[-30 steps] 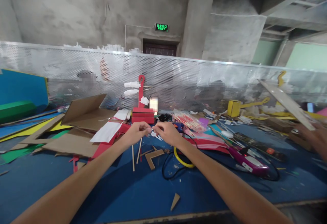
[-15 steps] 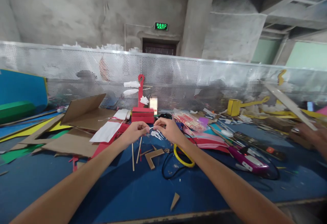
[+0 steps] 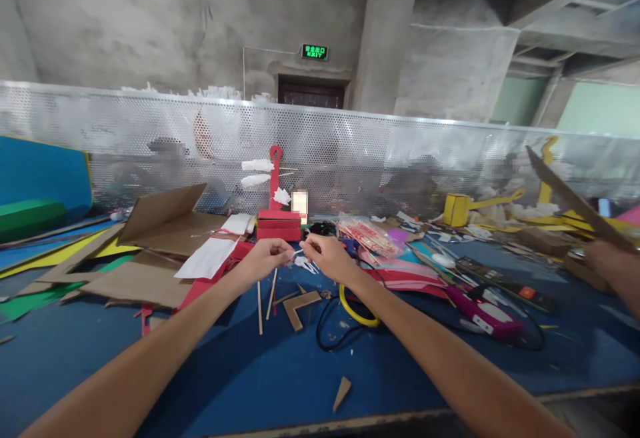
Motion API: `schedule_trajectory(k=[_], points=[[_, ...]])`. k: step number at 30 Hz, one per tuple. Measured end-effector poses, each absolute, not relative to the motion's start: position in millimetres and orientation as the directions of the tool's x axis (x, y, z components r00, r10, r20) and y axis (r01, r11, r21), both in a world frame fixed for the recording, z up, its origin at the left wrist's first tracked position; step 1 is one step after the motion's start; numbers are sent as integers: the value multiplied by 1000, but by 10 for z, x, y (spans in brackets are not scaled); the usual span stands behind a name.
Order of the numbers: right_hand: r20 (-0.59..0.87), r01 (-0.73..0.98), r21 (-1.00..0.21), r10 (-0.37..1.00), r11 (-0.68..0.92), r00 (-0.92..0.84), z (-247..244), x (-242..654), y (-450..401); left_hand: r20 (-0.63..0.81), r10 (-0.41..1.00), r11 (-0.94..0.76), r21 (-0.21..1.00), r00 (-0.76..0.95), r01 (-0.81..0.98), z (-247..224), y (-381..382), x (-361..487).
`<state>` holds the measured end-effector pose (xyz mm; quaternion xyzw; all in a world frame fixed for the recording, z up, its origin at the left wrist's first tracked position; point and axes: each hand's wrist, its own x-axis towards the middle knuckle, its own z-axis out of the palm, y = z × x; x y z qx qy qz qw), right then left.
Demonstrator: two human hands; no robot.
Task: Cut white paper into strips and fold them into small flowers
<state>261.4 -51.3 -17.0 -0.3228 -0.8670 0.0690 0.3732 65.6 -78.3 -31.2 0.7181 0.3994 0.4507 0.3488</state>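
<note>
Fingers of my left hand (image 3: 267, 256) and my right hand (image 3: 323, 251) are pinched close together on a thin white strip (image 3: 298, 252) stretched between them. It looks like twisted paper, but it is too small to be sure. More white strips (image 3: 306, 265) lie on the table just below my hands. Behind them stands a red cardboard box (image 3: 279, 226) with a tall red upright (image 3: 275, 175), which carries white paper pieces on thin sticks. Two wooden sticks (image 3: 260, 308) and an L-shaped cardboard piece (image 3: 301, 307) lie in front of my hands.
Brown cardboard (image 3: 165, 225) and white paper (image 3: 207, 257) are at the left. On the right lie a bag of sticks (image 3: 370, 235), a yellow ring (image 3: 367, 318) with a black cable and a purple tool (image 3: 485, 313). A co-worker's hand (image 3: 613, 265) holds cardboard at far right. A perforated metal screen (image 3: 350, 158) stands behind.
My right hand has shifted slightly, its fingers still at the white strip, while my left hand stays nearly still. The co-worker's cardboard piece at far right has turned, now showing its brown side.
</note>
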Motion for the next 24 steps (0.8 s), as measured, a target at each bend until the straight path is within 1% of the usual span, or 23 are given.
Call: schedule_trajectory(k=[3,5,9,12,17,24], points=[[608,524,-321,596,789,-524,-166,2620,-502,370,889,-438,861,270,261,-304,-786,664],[597,532,-318,601,785,-531,-163,2627,-496,370,890,-437,859,266,267,-294,-798,670],[543,472,-395,615,788,-572,-158,2631,-520,358,894,-433,848,271,306,-292,-812,670],[550,384,-440,581,812,-599,-150,2618,-563,362,886,-446,836,291,318,-313,-799,661],[588,350,-441,561,826,-582,-153,2603,-574,370,886,-447,842,279,303,-345,-782,660],[586,348,-446,563,824,-583,-183,2599,-537,404,868,-489,795,289,359,-385,-755,655]])
